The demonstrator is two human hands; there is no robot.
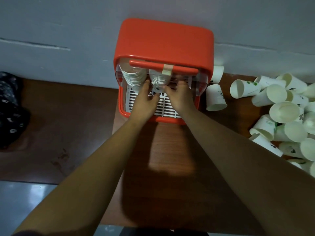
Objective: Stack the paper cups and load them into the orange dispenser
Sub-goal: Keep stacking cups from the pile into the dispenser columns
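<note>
Right of dispenser (163, 41), loose cups (286, 114), wall (68, 23) behind

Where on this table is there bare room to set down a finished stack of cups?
Bare wood lies in front of the orange dispenser, between the forearms, and to its left. The right side is crowded with loose paper cups. Both hands, left hand and right hand, fill the dispenser's opening.

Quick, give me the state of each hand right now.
Left hand: closed on the second cup stack in the dispenser.
Right hand: steadying the same stack; grip cannot be told.
</note>
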